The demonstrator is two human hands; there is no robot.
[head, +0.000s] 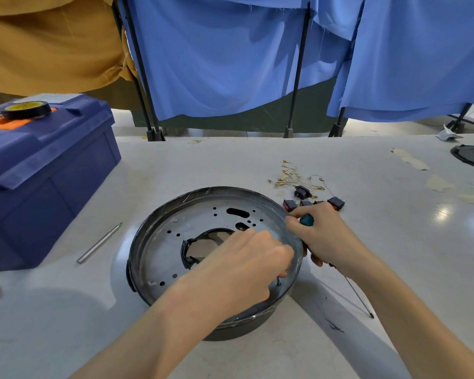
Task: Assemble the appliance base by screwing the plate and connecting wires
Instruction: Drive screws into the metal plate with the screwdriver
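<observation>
Inside the round appliance base (148, 233) on the bench (230, 160) lies the perforated plate (164, 253), where the left hand (246, 266) pinches a screw (278, 281) near the rim; the right hand (326, 236) grips a screwdriver (359, 294) just outside, wires (293, 177) beyond, toolbox (47, 181) well left.

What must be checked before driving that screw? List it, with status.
1. Screw upright on the plate, pinched by the left hand: ok.
2. Screw seated in a hole: cannot tell, the fingers hide it.
3. Screwdriver gripped in the right hand: ok.
4. Screwdriver tip on the screw: not ok, it points away, outside the base.
5. Wires connected: not ok, loose on the table.
</observation>
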